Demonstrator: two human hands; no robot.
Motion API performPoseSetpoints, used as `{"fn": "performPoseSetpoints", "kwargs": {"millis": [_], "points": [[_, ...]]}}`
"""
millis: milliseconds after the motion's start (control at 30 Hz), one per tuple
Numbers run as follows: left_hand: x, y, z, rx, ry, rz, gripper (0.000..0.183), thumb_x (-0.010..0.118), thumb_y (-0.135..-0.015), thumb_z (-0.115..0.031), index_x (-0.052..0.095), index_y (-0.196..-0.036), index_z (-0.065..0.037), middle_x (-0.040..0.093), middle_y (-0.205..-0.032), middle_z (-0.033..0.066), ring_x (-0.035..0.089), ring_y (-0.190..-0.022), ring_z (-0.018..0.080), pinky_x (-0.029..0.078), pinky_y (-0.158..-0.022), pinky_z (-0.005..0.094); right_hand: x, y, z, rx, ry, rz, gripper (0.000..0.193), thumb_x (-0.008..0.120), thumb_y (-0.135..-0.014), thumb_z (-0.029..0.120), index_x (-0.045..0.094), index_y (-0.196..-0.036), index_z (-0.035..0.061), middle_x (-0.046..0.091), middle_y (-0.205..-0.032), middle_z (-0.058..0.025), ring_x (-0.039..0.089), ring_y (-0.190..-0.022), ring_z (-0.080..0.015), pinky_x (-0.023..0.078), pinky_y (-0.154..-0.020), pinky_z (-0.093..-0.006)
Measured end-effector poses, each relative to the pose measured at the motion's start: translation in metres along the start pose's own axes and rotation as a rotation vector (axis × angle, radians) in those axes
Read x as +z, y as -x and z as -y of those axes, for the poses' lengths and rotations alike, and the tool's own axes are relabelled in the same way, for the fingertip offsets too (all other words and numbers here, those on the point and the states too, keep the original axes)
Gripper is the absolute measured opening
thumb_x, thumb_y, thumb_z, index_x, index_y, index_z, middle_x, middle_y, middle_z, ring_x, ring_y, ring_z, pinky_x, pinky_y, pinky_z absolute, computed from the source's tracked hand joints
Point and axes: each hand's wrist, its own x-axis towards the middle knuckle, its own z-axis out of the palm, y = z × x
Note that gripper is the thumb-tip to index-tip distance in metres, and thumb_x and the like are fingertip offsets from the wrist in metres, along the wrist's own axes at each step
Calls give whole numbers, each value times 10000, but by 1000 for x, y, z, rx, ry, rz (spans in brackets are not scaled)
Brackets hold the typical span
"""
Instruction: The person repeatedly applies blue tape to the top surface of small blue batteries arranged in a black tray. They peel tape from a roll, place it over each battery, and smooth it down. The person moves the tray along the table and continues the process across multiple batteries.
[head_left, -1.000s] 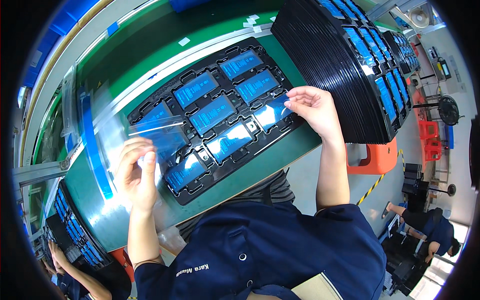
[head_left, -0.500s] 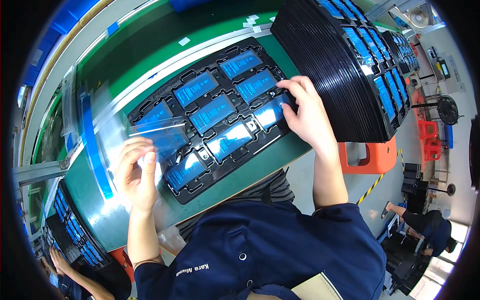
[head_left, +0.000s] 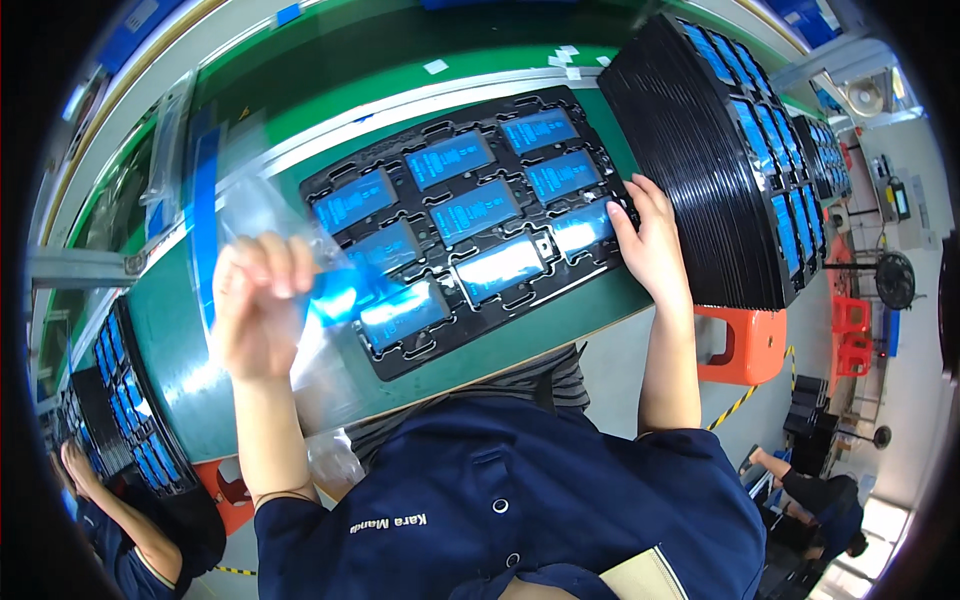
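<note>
A black plastic tray (head_left: 520, 303) lies on the green table, its pockets holding several flat blue rectangular packs (head_left: 475, 212) that look like phone batteries. My left hand (head_left: 262, 305), smeared by motion, is raised at the tray's near left corner. Its fingers are curled in a pinch on a thin, glossy blue-tinted plastic film (head_left: 337, 298), which reaches over the nearest left pack. At the tray's right edge rests my right hand (head_left: 655, 245), its thumb by the end of the near right pack and its fingers stretched out; it holds nothing.
A tall stack of black trays (head_left: 690, 170) stands right of the tray, above an orange stool (head_left: 740, 345). Clear plastic with a blue strip (head_left: 206, 220) lies at left. More filled trays (head_left: 140, 400) and a co-worker's arm (head_left: 115, 510) show far left. White paper scraps (head_left: 565, 60) lie behind.
My left hand has moved slightly left and up, and the film it holds now shows as a bright blue piece. My right thumb and fingers have shifted toward the tray's right edge.
</note>
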Motion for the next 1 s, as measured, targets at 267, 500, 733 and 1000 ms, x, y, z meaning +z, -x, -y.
{"fn": "performPoseSetpoints", "kwargs": {"millis": [267,500,733,1000], "points": [[-47,-6,-54,142,478,71,168,557,-929,-163,453,-801,-134,457,-798,-23,414,-794,126,353,-745,273,7,-4,-18,329,-441,29,375,707,-788,101,558,-1085,-73,578,-1151,-186,573,-1035,-247,452,-870,-327],[-81,-3,-61,266,563,-47,83,601,-879,-114,545,-901,-58,492,-850,33,466,-836,168,424,-731,271,-56,-26,13,467,-1453,528,413,597,-807,-11,486,-1202,-60,643,-1045,-158,652,-916,-212,515,-848,-302],[-89,-7,-54,-179,-59,-31,192,494,-955,-246,545,-890,-73,633,-1107,155,588,-813,162,470,-622,211,-91,-20,40,417,-1602,365,421,498,-786,-22,518,-1204,-59,637,-1082,-188,643,-962,-288,520,-878,-392],[-89,-7,-40,-735,-815,22,220,534,-910,-339,562,-919,-122,621,-996,18,416,-550,49,390,-473,203,-174,33,44,385,-1617,-13,363,539,-832,34,531,-1191,-18,616,-1119,-168,606,-1028,-294,481,-918,-444]]}}
